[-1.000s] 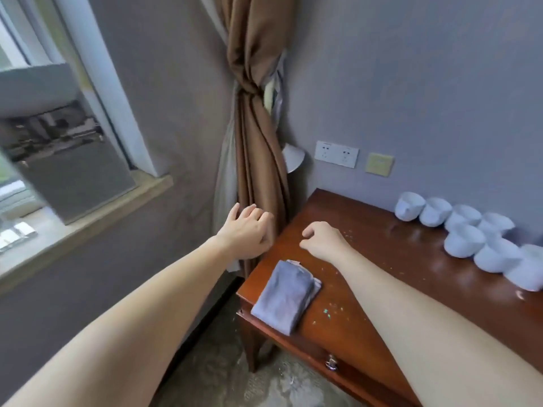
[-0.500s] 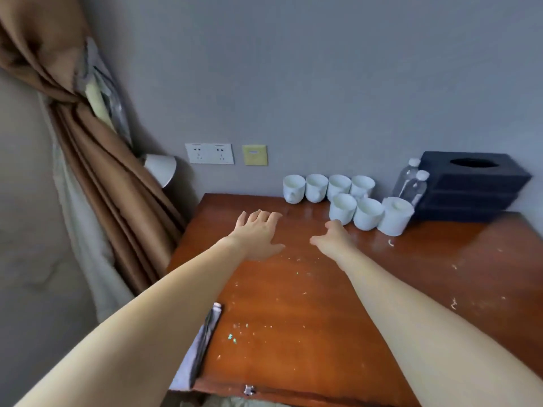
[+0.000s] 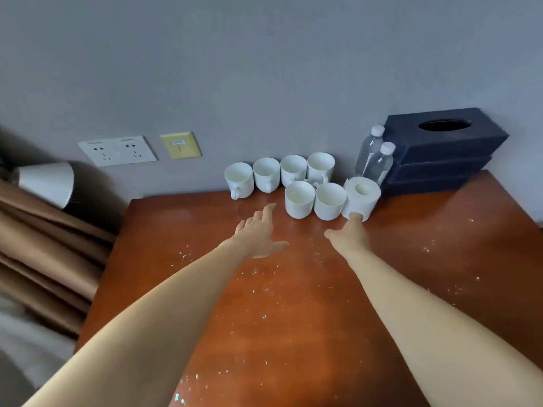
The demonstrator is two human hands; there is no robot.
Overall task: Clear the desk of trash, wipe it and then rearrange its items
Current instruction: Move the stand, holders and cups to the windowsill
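The reddish wooden desk (image 3: 308, 304) is speckled with small white and pale crumbs. Several white mugs (image 3: 299, 198) stand in two rows against the grey wall, with a white toilet paper roll (image 3: 362, 195) at their right end. My left hand (image 3: 260, 233) hovers open over the desk just in front of the mugs, fingers spread. My right hand (image 3: 349, 235) reaches toward the paper roll, fingertips touching its lower front, with no grip visible. The grey cloth is out of view.
Two clear water bottles (image 3: 374, 158) stand beside a black tissue box (image 3: 440, 148) at the back right. Wall sockets (image 3: 117, 149) and a yellow plate (image 3: 179, 144) sit above the desk. A white lamp shade (image 3: 48, 182) and brown curtain (image 3: 44, 259) are at the left.
The view swung right from the curtain and desk corner to the desk's back. Both hands moved forward toward the mugs and paper roll; the grey cloth left the view.
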